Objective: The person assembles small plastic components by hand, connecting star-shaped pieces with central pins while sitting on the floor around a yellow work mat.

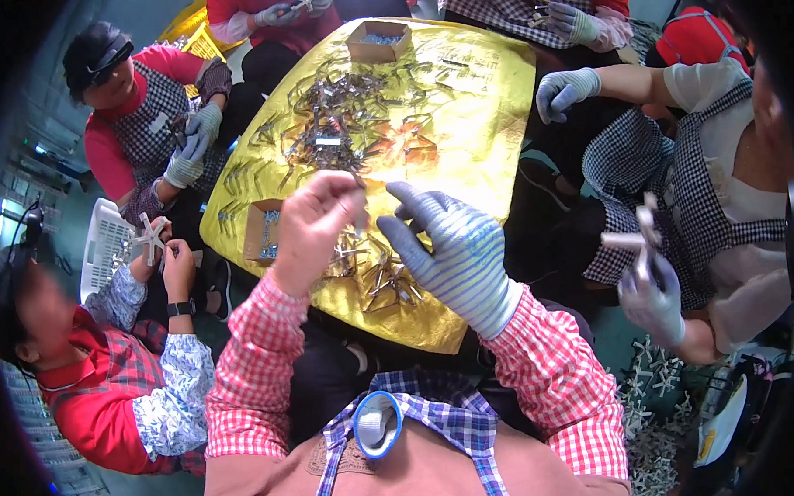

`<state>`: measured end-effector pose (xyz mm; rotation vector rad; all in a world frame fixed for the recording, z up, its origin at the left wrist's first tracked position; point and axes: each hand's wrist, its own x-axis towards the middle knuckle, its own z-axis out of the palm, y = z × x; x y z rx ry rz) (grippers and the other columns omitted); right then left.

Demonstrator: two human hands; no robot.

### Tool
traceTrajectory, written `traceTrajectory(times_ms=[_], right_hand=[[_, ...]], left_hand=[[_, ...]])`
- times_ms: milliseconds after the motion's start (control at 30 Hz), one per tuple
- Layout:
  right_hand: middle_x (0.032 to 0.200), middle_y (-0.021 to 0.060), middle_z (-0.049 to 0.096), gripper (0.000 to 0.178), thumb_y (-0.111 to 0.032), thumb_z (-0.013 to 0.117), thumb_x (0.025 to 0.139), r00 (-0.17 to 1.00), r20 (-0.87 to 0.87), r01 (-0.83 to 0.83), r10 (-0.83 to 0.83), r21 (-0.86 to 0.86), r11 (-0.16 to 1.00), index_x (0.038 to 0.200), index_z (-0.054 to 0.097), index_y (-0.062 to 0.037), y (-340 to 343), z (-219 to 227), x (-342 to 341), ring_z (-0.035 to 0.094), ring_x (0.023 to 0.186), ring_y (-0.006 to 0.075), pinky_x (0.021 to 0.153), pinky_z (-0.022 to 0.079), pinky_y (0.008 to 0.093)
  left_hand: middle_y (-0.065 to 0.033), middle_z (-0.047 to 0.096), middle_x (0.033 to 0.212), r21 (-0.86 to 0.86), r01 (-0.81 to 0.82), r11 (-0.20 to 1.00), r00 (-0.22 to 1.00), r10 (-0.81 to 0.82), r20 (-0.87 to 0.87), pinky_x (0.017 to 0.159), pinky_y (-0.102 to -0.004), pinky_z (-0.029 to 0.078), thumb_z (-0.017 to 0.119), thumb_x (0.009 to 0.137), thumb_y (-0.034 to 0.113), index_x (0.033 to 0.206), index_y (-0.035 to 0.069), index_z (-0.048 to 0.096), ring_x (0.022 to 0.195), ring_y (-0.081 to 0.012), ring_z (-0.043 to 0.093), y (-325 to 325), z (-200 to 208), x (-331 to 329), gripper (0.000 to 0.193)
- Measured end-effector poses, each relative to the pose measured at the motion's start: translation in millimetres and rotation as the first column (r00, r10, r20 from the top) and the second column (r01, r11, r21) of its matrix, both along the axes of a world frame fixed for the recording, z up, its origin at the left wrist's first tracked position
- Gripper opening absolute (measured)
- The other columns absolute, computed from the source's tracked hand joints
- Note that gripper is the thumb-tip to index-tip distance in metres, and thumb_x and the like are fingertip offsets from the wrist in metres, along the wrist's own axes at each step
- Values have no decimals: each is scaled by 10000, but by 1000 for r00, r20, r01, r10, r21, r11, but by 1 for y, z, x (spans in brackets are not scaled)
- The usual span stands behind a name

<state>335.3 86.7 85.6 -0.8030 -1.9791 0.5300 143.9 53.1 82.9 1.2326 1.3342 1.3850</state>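
Observation:
My bare left hand point(318, 229) is raised over the near part of a yellow-covered table point(497, 96). Its thumb and fingers are pinched together, and a small dark, blurred piece shows at their tips. Facing it is my right hand point(459, 259), in a grey-and-white striped glove. The gloved thumb and forefinger are apart, with nothing visible between them. Several thin, branched metal parts point(389, 283) lie on the yellow cover below my hands. Farther back is a heap of dark metal pieces point(323, 119).
A cardboard box point(379, 42) of small bluish metal pieces stands at the table's far end, another box point(261, 231) at its left edge. Co-workers sit around the table; the one at left holds a star-shaped metal part point(152, 240). Many similar parts point(651, 388) lie at lower right.

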Motion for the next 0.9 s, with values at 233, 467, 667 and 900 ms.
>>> traceTrajectory(times_ms=[233, 467, 667, 900], right_hand=[[688, 123, 601, 204, -291, 634, 886, 924, 360, -146, 128, 24, 989, 836, 634, -93, -7, -18, 12, 617, 614, 322, 558, 488, 439], [774, 128, 658, 211, -284, 631, 862, 776, 568, -177, 273, -219, 960, 860, 658, -75, -6, -32, 10, 668, 737, 318, 645, 520, 441], [853, 117, 692, 176, -237, 650, 814, 530, 723, -154, 443, -432, 888, 885, 723, -94, 10, -19, 15, 694, 820, 300, 704, 552, 424], [1229, 149, 605, 657, -329, 786, 764, 648, 721, -80, 246, -256, 963, 1336, 537, -123, 36, -8, 47, 604, 1101, 316, 915, 502, 422]], left_hand=[[-110, 714, 970, 102, 60, 993, 608, 45, -793, 730, -359, 540, 628, 869, 199, 960, 73, 724, 799, -241, 700, 143, -10, 11, 183], [-91, 712, 1002, -113, -88, 990, 180, -96, -979, 885, -407, 476, 589, 859, 202, 987, 177, 736, 1005, -260, 664, 261, -69, 54, 197], [-80, 707, 1080, -221, -114, 969, -77, -230, -970, 960, -394, 424, 582, 885, 255, 1116, 217, 700, 1009, -236, 662, 276, -85, 51, 262], [-92, 707, 1038, 185, 74, 980, 558, 112, -822, 825, -347, 525, 635, 891, 312, 1092, 90, 686, 958, -215, 682, 146, 4, -22, 304]])
